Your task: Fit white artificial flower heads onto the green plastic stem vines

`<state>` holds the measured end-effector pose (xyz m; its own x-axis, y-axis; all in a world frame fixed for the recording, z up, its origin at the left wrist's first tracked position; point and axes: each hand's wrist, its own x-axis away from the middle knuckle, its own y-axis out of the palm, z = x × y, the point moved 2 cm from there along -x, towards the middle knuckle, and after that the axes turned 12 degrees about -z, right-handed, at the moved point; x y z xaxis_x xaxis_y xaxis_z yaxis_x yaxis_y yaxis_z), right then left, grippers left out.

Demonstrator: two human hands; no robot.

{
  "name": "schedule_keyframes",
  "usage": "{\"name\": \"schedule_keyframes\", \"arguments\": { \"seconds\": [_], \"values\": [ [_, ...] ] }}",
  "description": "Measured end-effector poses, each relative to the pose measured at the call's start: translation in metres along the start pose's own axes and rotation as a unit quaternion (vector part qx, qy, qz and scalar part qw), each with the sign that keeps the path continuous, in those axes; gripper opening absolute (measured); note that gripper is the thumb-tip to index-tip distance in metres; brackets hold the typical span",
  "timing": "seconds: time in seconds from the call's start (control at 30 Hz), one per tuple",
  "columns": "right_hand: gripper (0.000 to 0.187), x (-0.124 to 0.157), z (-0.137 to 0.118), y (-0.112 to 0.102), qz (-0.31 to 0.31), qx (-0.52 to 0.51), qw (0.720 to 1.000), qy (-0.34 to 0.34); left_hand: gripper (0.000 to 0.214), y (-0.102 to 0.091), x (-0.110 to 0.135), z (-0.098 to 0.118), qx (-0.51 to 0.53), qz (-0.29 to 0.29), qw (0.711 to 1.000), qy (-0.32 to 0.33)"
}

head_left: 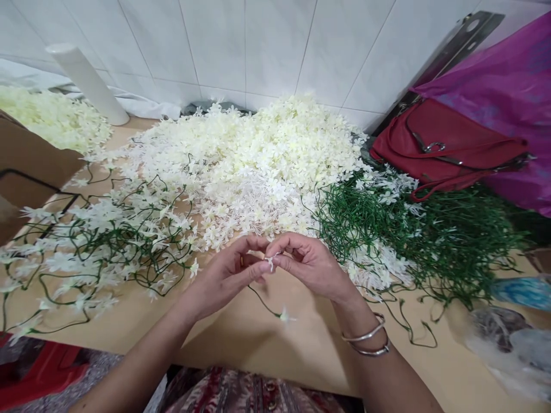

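My left hand (230, 276) and my right hand (310, 265) meet over the table, fingertips pinched together. Between them is a small white artificial flower (270, 261), gripped by the right thumb and fingers and touching the left fingertips. From below my left hand a thin green plastic stem (263, 303) curves down, ending in another white flower (286, 315); its upper end is hidden behind the left fingers. Beyond my hands lies a large heap of loose cream-white flowers (275, 149).
Flowers joined on green stems (124, 241) spread at the left. A pile of bare green stems (456, 241) lies at the right, below a red handbag (451, 143). A white roll (88, 83) leans near the tiled wall, and a cardboard box (34, 166) stands at far left.
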<state>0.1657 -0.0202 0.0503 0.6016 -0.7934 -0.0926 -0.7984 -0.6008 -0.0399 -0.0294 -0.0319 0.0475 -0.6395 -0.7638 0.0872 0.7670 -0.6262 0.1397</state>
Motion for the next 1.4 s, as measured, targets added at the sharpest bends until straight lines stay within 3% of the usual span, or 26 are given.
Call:
{"name": "schedule_keyframes", "arguments": {
  "seconds": [0.07,0.2,0.3,0.4,0.63,1.13,1.4],
  "values": [
    [0.006,0.000,-0.001,0.001,0.002,0.008,1.000,0.001,0.032,0.001,-0.003,-0.002,-0.010,-0.002,1.000,-0.027],
    [0.008,-0.001,-0.002,-0.001,0.012,-0.039,0.999,-0.018,0.032,-0.002,-0.005,-0.002,-0.010,0.068,0.997,-0.026],
    [0.012,-0.001,-0.003,-0.008,0.069,-0.069,0.994,-0.039,0.031,-0.004,-0.005,0.001,-0.016,0.138,0.990,-0.012],
    [0.019,-0.001,0.001,-0.013,0.113,-0.078,0.990,-0.019,0.028,-0.005,-0.005,0.005,-0.038,0.170,0.985,-0.007],
    [0.029,-0.004,0.008,-0.009,0.104,-0.105,0.989,0.022,0.024,0.002,-0.005,0.006,-0.057,0.155,0.986,0.003],
    [0.031,-0.003,0.008,-0.010,0.106,-0.107,0.988,0.038,0.021,0.001,-0.006,0.001,-0.029,0.144,0.989,0.010],
    [0.028,-0.004,0.010,-0.008,0.088,-0.113,0.989,0.039,0.022,0.010,-0.013,-0.002,0.005,0.133,0.991,0.016]
  ]
}}
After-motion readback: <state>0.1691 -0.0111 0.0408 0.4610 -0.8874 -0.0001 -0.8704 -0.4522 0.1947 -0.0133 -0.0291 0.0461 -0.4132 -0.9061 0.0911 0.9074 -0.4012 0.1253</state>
